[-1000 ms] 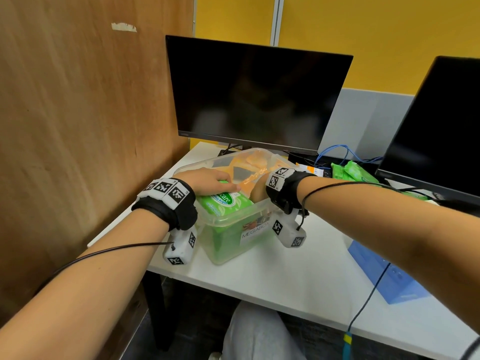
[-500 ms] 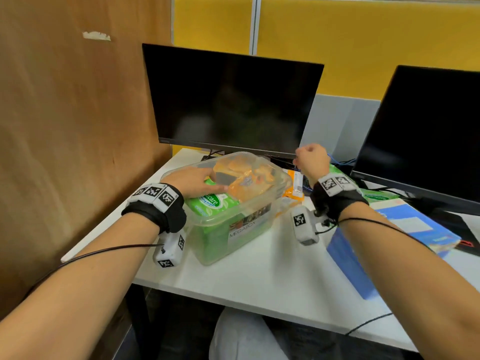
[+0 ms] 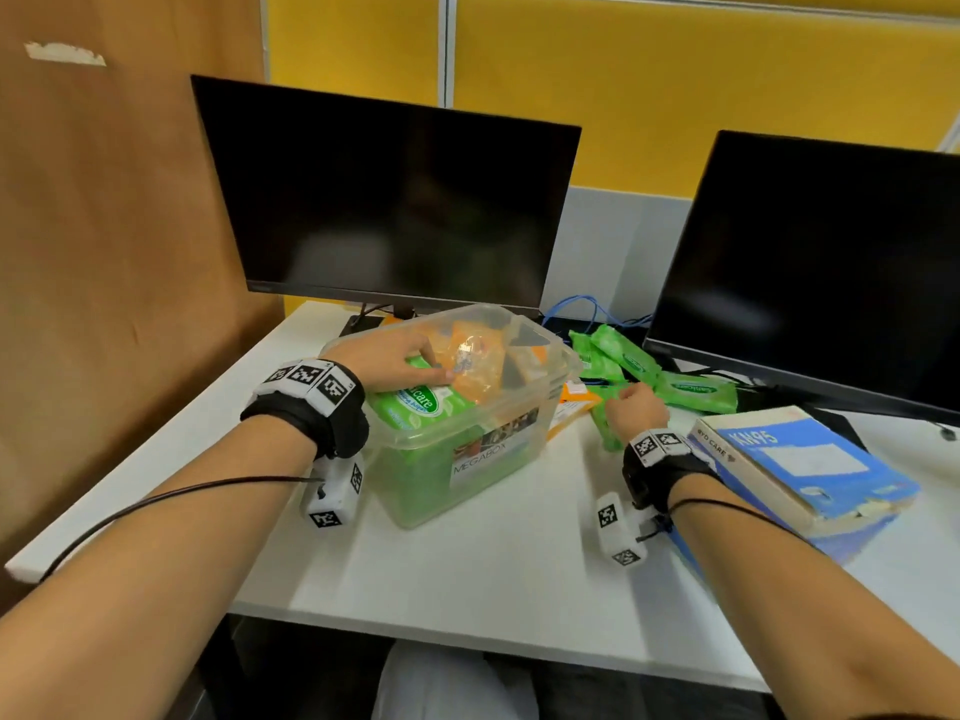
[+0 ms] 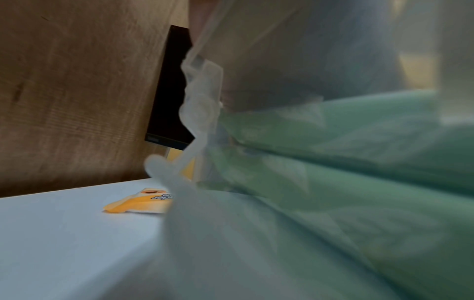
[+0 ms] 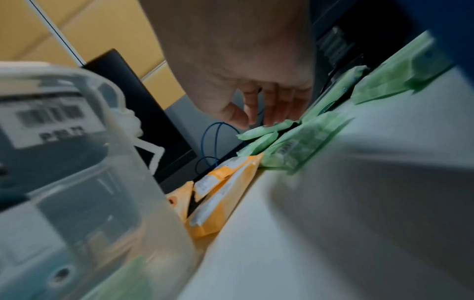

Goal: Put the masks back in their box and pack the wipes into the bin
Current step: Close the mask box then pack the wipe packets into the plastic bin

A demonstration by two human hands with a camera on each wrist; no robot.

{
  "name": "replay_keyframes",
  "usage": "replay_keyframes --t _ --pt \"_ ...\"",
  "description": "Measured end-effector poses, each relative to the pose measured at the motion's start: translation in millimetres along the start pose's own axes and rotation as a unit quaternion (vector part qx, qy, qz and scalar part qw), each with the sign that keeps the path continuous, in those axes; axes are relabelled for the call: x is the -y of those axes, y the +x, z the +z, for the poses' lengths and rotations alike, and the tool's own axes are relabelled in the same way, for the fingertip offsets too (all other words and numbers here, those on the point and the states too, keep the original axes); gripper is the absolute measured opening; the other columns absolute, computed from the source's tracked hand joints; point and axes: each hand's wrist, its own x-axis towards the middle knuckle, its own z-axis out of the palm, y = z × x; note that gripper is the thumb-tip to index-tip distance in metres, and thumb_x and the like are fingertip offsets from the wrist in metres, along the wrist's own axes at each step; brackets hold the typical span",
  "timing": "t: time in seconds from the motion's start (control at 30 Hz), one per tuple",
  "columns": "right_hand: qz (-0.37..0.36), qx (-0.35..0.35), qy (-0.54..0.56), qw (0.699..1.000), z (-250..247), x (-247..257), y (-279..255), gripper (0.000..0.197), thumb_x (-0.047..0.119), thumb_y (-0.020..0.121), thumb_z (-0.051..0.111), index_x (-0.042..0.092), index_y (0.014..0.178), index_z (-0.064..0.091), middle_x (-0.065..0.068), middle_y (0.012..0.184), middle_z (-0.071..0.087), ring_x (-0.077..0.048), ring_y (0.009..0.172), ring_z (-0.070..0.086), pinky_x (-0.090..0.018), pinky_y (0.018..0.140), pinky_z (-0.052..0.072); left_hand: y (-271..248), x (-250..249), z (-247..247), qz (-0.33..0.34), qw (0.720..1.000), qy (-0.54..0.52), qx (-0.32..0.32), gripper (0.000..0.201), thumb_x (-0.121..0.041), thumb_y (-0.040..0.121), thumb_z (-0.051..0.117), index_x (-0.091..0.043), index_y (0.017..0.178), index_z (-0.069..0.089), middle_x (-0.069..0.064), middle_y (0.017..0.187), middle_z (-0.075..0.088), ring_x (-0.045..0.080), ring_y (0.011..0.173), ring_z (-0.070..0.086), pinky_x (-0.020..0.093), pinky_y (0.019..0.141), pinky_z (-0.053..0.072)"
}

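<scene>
A clear plastic bin [image 3: 543, 379] stands on the white desk, holding green wipes packs [image 3: 415, 407] and orange packs [image 3: 478, 361]. My left hand [image 3: 395, 361] lies on top of the green pack inside the bin, fingers stretched over it. Right of the bin, several green wipes packs [image 3: 696, 392] lie loose on the desk. My right hand [image 5: 256, 115] reaches down onto the nearest green pack [image 5: 295, 142], its fingertips touching the pack's edge. A blue KN95 mask box [image 3: 800, 459] lies closed at the right. No loose masks are in view.
Orange packs [image 5: 220, 192] lie on the desk between the bin and the green packs; another [image 4: 143, 203] lies behind the bin's left side. Two dark monitors [image 3: 389, 200] [image 3: 831, 278] stand behind. A wooden partition [image 3: 104, 252] bounds the left. Blue cables [image 3: 587, 309] run along the back.
My right hand left the bin, swung right and came down onto the loose green packs. My left hand stayed on the pack in the bin.
</scene>
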Motion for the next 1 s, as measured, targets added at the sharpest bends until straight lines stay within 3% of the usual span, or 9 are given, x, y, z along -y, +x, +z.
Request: replay_keyframes --t 0.1,0.2,0.37,0.43,0.53,0.67,0.8,0.9,1.0 --pt "0.052 0.079 -0.096 0.991 4.4 -1.1 4.6 0.067 0.037 0.088 0.057 0.011 0.144 0.031 -0.017 0.145 0.033 -0.036 0.133 0.034 -0.044 0.108 0.033 6.7 0.7 0.8 0.022 1.0 -0.009 0.006 0.045 -0.068 0.082 0.049 -0.034 0.11 0.061 -0.011 0.124 0.054 0.008 0.107 0.046 0.03 0.089 0.038" --pt "0.055 0.134 -0.174 0.974 14.0 -3.9 11.0 0.085 0.052 0.082 0.059 0.02 0.149 0.017 -0.017 0.153 0.019 -0.04 0.139 0.024 -0.053 0.11 0.029 7.1 0.3 0.3 0.028 1.0 0.0 0.014 0.044 -0.065 0.085 0.048 -0.033 0.113 0.06 -0.012 0.119 0.052 0.007 0.104 0.044 0.027 0.086 0.035" --pt "-0.02 0.121 -0.294 0.948 13.4 -5.9 11.4 0.06 0.041 0.093 0.048 0.016 0.144 0.03 -0.014 0.145 0.036 -0.034 0.13 0.041 -0.044 0.105 0.038 9.8 4.4 2.6 0.031 0.999 -0.004 0.013 0.038 -0.065 0.086 0.047 -0.038 0.109 0.06 -0.012 0.112 0.054 0.008 0.102 0.047 0.027 0.083 0.037" --pt "0.007 0.128 -0.262 0.957 14.6 -4.9 12.6 0.066 0.043 0.083 0.053 0.013 0.138 0.036 -0.016 0.136 0.045 -0.035 0.122 0.047 -0.044 0.102 0.041 10.1 5.8 1.8 0.028 0.999 0.004 0.02 0.036 -0.065 0.086 0.046 -0.038 0.106 0.06 -0.011 0.109 0.055 0.009 0.1 0.049 0.028 0.082 0.038" --pt "0.058 0.122 -0.156 0.979 14.3 -2.8 11.8 0.076 0.051 0.074 0.056 0.012 0.136 0.036 -0.016 0.132 0.048 -0.035 0.119 0.049 -0.044 0.101 0.042 8.2 3.7 0.4 0.026 0.999 0.008 0.026 0.04 -0.061 0.089 0.044 -0.032 0.11 0.063 -0.008 0.106 0.058 0.011 0.098 0.051 0.029 0.081 0.039" --pt "0.157 0.088 0.07 0.981 6.0 5.5 2.7 0.09 0.055 0.084 0.049 0.007 0.15 0.01 -0.02 0.151 0.027 -0.038 0.135 0.034 -0.047 0.11 0.03 7.0 2.4 0.1 0.018 1.0 0.007 0.024 0.04 -0.06 0.089 0.046 -0.031 0.111 0.063 -0.009 0.104 0.055 0.012 0.099 0.051 0.029 0.081 0.038" --pt "0.127 0.036 0.203 0.97 -4.9 16.6 -11.5 0.077 0.048 0.089 0.045 0.012 0.15 0.015 -0.021 0.144 0.032 -0.04 0.127 0.04 -0.047 0.1 0.036 6.8 2.4 -0.5 0.006 1.0 0.012 0.013 0.04 -0.061 0.088 0.047 -0.031 0.109 0.062 -0.007 0.105 0.055 0.013 0.099 0.05 0.029 0.081 0.04" --pt "0.016 -0.004 0.427 0.904 -19.3 40.4 -31.1 0.051 0.036 0.087 0.05 0.014 0.131 0.037 -0.007 0.112 0.051 -0.023 0.093 0.054 -0.034 0.074 0.046 7.6 1.6 -0.6 0.002 1.0 0.016 0.026 0.04 -0.06 0.091 0.043 -0.029 0.106 0.062 -0.006 0.099 0.056 0.014 0.095 0.053 0.03 0.078 0.041" --pt "-0.045 0.083 0.593 0.8 -42.6 69.7 -40.6 0.043 0.032 0.083 0.056 0.019 0.12 0.04 0.001 0.098 0.048 -0.017 0.084 0.057 -0.037 0.076 0.053 7.6 0.7 -1.3 -0.006 0.999 0.013 0.037 0.042 -0.058 0.094 0.038 -0.027 0.11 0.061 -0.005 0.103 0.058 0.014 0.096 0.053 0.03 0.079 0.042"
